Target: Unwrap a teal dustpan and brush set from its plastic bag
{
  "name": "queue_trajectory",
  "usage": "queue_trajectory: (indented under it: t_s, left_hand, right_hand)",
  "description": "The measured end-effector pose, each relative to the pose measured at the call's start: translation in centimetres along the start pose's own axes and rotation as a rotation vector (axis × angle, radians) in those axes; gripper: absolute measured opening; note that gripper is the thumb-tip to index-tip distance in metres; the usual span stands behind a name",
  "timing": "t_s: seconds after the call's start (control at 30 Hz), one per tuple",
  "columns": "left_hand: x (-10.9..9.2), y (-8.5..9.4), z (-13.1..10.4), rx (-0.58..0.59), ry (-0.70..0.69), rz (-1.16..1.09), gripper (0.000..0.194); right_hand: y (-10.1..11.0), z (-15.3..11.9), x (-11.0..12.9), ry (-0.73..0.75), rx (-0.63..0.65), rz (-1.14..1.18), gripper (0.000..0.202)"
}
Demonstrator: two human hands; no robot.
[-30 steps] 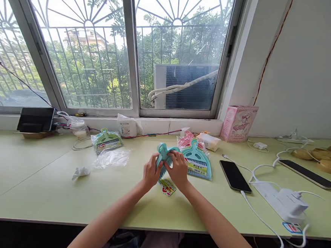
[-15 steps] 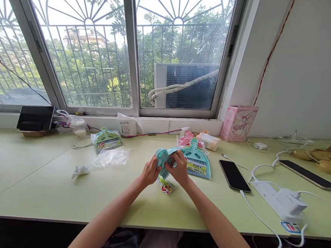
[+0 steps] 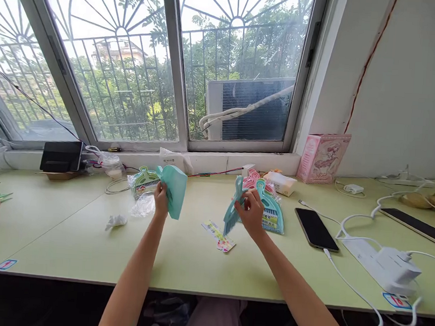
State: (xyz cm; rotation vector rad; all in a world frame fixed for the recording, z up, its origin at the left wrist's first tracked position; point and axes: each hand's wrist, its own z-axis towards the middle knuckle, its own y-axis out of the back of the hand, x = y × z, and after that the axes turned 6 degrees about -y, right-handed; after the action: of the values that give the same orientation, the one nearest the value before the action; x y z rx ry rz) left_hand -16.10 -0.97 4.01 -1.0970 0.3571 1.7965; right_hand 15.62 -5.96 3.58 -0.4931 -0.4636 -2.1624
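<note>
My left hand (image 3: pixel 160 201) grips a teal dustpan (image 3: pixel 177 190) by its handle side, raised above the table left of centre. In my right hand (image 3: pixel 250 211) is a small teal hand brush (image 3: pixel 232 211), tilted with its bristles pointing down. Below and between the hands lies a printed card label (image 3: pixel 220 236) on the table. Just behind my right hand rests a wrapped teal dustpan set (image 3: pixel 273 214), partly covered by that hand. A pink set (image 3: pixel 253 175) sits behind it. A green wrapped set (image 3: pixel 143 180) lies beyond my left hand, partly hidden.
Clear plastic wrap (image 3: pixel 142 207) and a crumpled white tissue (image 3: pixel 116 221) lie to the left. On the right are a black phone (image 3: pixel 316 229), a white power strip (image 3: pixel 378 261) and loose cables. A pink box (image 3: pixel 323 159) stands against the wall.
The dustpan and brush were together between both hands; now they are apart. My left hand has moved left with the dustpan, my right hand slightly right with the brush.
</note>
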Motion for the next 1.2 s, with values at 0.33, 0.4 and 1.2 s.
queue_trajectory:
  t_s: [0.33,0.4,1.2]
  left_hand:
    - [3.7,-0.8,-2.1,0.748,0.254,0.357,0.05]
    - [4.3,-1.1,-2.2,0.766,0.122,0.518,0.04]
    - [6.0,-0.5,-2.4,0.811,-0.106,0.793,0.034]
  right_hand:
    - [1.4,1.9,-3.7,-0.134,0.472,-0.881,0.024]
    - [1.4,1.8,-3.9,-0.152,0.482,-0.907,0.025]
    - [0.9,0.6,-7.7,-0.163,0.547,-0.789,0.024]
